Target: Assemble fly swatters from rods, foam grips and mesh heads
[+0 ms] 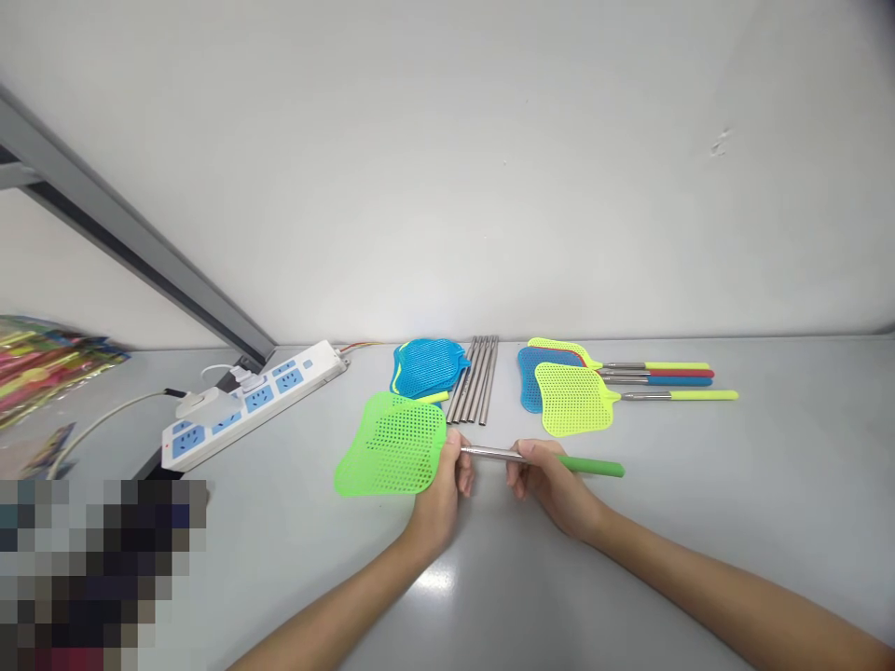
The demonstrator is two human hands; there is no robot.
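Both my hands grip one green fly swatter (395, 445), held level above the front of the table. My left hand (442, 485) is closed at the neck, where the mesh head meets the metal rod. Around the rod near the green handle, my right hand (556, 489) is closed too. Beyond my left hand lies a stack of loose blue swatter heads (430, 365), with yellow ones partly hidden. Several bare metal tubes (475, 382) lie side by side just right of that stack. Farther right rest several swatters with handles, a yellow fly swatter (577, 399) in front.
A white power strip (255, 401) with plugs and cables stands at the left, near a grey metal frame post (140, 224). Plastic-wrapped colourful items (42, 368) lie at the far left. A white wall (531, 168) closes off the back of the grey table (769, 522).
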